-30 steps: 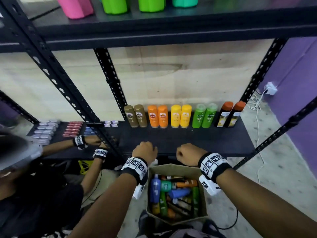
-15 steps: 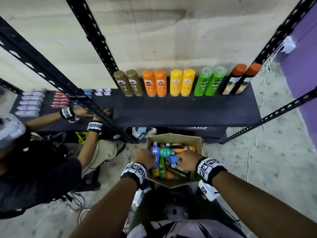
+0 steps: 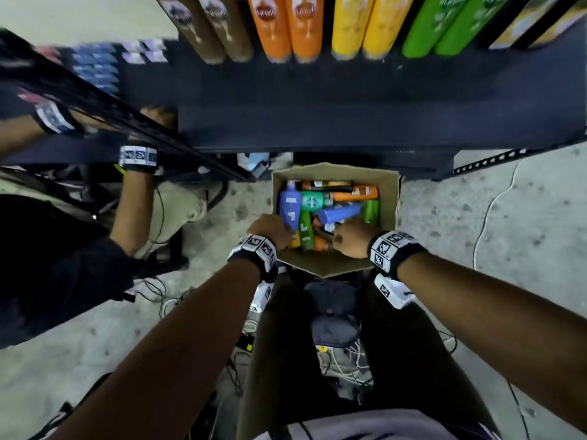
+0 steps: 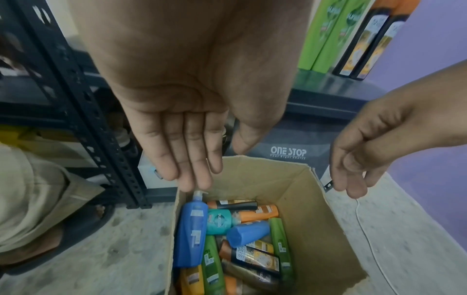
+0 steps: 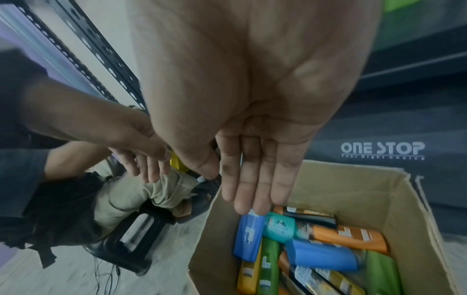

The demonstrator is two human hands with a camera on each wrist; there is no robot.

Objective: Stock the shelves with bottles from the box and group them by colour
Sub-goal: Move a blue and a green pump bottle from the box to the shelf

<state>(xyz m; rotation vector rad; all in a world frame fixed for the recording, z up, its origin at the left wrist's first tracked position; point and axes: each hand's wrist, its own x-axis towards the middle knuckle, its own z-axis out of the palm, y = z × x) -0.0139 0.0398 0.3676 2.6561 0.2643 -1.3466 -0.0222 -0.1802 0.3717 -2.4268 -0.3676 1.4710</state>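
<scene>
A cardboard box [image 3: 389, 192] stands on the floor below the black shelf [image 3: 317, 115]. Several bottles lie in it, among them a blue pump bottle [image 3: 290, 208], a second blue bottle [image 3: 338, 212] and a teal one [image 3: 313, 201]. My left hand [image 3: 270, 228] hovers over the box's near left corner with fingers [image 4: 192, 155] straight and palm empty, just above the blue pump bottle [image 4: 192, 229]. My right hand [image 3: 352, 238] is over the near right part, fingers [image 5: 255, 179] extended and holding nothing. Brown, orange [image 3: 286, 23], yellow [image 3: 365, 23] and green [image 3: 444, 23] bottle pairs stand on the shelf.
Another person [image 3: 63, 265] crouches at the left, reaching into the neighbouring shelf bay past a slanted black upright [image 3: 127, 115]. A grey "ONE STOP" bag [image 4: 288, 153] sits under the shelf behind the box. Cables [image 3: 343, 360] lie on the floor between my legs. A white cord [image 3: 489, 211] runs at the right.
Both hands dropped from the shelf's front edge down to the box and uncurled. The head view tilted down, so the upper shelf has left the view.
</scene>
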